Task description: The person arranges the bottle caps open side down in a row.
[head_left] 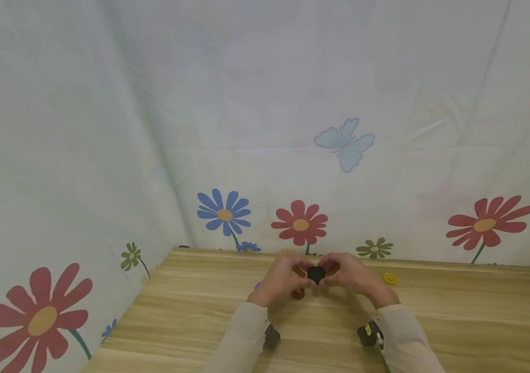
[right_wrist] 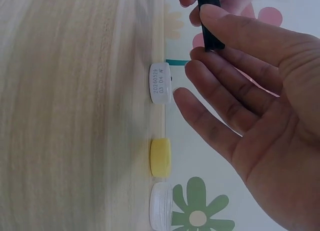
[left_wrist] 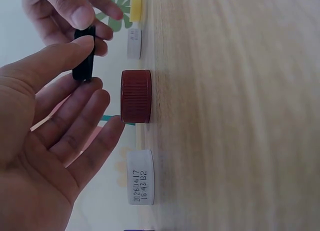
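Note:
Both hands hold a round black bottle cap up over the table. My left hand pinches one side of it between thumb and fingers, and my right hand pinches the opposite side. In the left wrist view the black cap stands edge-on, with the lower fingers of the left hand spread out. A ribbed red cap sits on the table close by these fingertips. The right wrist view has the black cap between thumb and fingertips of the right hand.
On the wooden table lie more caps: a white one with printed digits, another printed white one, a yellow one and a clear one. Something purple peeks out beside the left hand. A flowered curtain hangs behind.

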Available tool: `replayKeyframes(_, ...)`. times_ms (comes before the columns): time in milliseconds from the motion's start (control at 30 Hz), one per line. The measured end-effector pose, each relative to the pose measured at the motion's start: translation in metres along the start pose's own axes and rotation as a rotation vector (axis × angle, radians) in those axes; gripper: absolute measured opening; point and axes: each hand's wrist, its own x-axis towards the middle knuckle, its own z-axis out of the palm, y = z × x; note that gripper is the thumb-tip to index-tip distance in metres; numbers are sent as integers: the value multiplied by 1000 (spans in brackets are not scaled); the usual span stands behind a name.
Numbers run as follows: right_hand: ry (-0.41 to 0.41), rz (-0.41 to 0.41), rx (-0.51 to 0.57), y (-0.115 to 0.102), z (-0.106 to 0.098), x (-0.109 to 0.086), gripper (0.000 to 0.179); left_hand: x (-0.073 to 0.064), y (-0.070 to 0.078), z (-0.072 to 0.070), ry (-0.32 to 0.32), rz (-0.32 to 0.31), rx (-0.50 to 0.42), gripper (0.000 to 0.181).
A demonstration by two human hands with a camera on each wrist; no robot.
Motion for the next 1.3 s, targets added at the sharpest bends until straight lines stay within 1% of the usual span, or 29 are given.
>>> replayKeyframes(133, -24, -5, -3, 2, 0, 0, 31, -1, 1, 0, -37, -28, -89, 32)
replayKeyframes(200, -37, -14, -6, 3, -1, 0, 32, -2, 1, 0, -52, -41, -114, 32)
replayKeyframes(433, -74, -39, 2, 3, 0, -1, 31, -2, -1, 1, -88, -67, -79, 29)
replayKeyframes(533, -77, -46, -6, 4, 0, -1, 31, -2, -1, 2, -104, -79, -93, 27)
replayKeyframes(833, -94, -46, -8, 4, 5, 0, 29, -1, -4, 3, -120, -92, -90, 28)
replayKeyframes(967, -108, -54, -9, 6, 6, 1, 29, 0, -8, 4, -125, -81, -67, 30)
replayKeyframes(1167, -128, -36, -12, 6, 8, 1, 28, 2, -10, 5, -131, -53, 18, 29)
replayKeyframes(1300, -127, -41, -21, 6, 9, 0, 27, 1, -10, 5, -140, -51, 63, 28)
